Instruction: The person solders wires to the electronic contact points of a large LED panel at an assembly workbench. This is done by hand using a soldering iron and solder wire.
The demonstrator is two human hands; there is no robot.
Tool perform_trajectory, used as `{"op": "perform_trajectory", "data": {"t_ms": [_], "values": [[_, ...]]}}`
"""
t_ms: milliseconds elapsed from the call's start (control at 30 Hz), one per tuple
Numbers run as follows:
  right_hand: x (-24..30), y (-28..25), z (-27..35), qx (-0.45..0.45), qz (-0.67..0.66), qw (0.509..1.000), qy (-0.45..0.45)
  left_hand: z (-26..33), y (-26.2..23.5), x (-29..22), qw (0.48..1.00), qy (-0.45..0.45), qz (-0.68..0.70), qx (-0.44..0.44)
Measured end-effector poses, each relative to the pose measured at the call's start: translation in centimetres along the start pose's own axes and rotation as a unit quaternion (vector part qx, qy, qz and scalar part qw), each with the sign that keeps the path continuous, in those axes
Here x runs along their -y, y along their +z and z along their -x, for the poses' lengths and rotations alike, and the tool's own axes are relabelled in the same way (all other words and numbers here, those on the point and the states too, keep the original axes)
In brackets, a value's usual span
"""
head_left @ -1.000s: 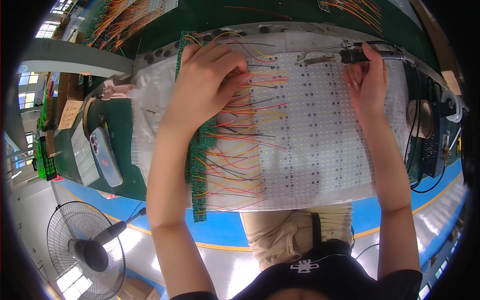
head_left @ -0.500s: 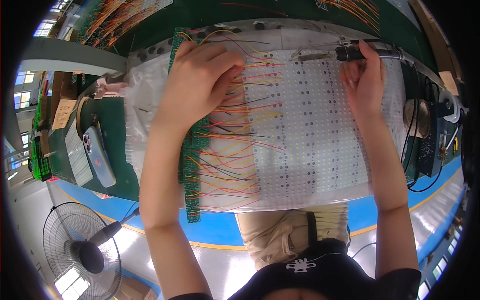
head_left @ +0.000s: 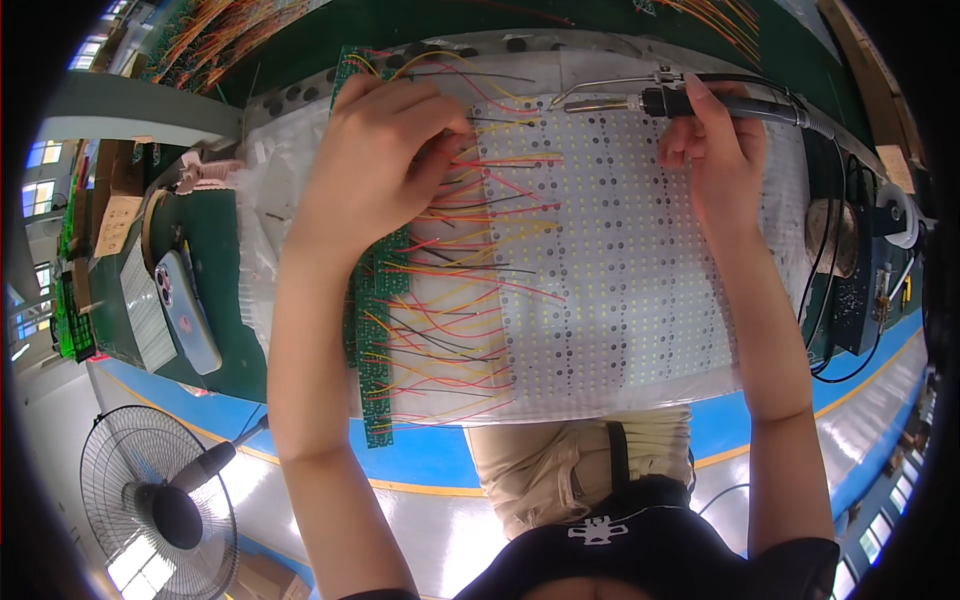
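Note:
My right hand (head_left: 722, 160) grips a soldering iron (head_left: 654, 102), whose metal tip points left over a white panel (head_left: 640, 260) dotted with rows of small yellowish and dark spots. A thin curved feed tube (head_left: 610, 82) runs above the tip. My left hand (head_left: 390, 150) is closed in a pinch at the upper left part of the panel, with wires (head_left: 505, 123) coming out by its fingertips. Beneath that hand and wrist lies a long strip of green circuit boards (head_left: 377, 385); red, yellow and black wires (head_left: 450, 330) run from it toward the panel.
A phone (head_left: 190, 315) lies on the green table at the left, near a pink clip-like thing (head_left: 208, 172). At the right are a dark box (head_left: 868, 280) and black cables (head_left: 832, 200). More wired boards (head_left: 215, 45) lie at the far left. A fan (head_left: 165, 505) stands on the floor.
The soldering iron has moved left and slightly down, its tip and feed tube now nearer the wire ends. My left hand has shifted slightly left, still pinched.

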State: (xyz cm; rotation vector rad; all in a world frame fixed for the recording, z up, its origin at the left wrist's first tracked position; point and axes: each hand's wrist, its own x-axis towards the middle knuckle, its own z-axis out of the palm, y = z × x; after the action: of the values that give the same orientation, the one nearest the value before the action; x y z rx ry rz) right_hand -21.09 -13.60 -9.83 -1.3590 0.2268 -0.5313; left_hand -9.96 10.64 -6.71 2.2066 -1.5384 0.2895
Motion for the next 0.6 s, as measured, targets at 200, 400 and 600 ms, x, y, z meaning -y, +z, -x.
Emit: {"op": "perform_trajectory", "data": {"t_ms": [200,400,600], "values": [[0.01,0.27,0.05,0.010,0.024,1.000,0.005,0.11,0.00,-0.03,1.000,-0.005,-0.004,-0.002],[-0.14,0.08,0.04,0.022,0.017,1.000,-0.004,0.19,0.15,0.11,1.000,0.002,-0.009,-0.006],[-0.05,0.15,0.06,0.021,0.018,1.000,0.002,0.31,0.22,0.21,1.000,0.003,-0.007,-0.007]]}}
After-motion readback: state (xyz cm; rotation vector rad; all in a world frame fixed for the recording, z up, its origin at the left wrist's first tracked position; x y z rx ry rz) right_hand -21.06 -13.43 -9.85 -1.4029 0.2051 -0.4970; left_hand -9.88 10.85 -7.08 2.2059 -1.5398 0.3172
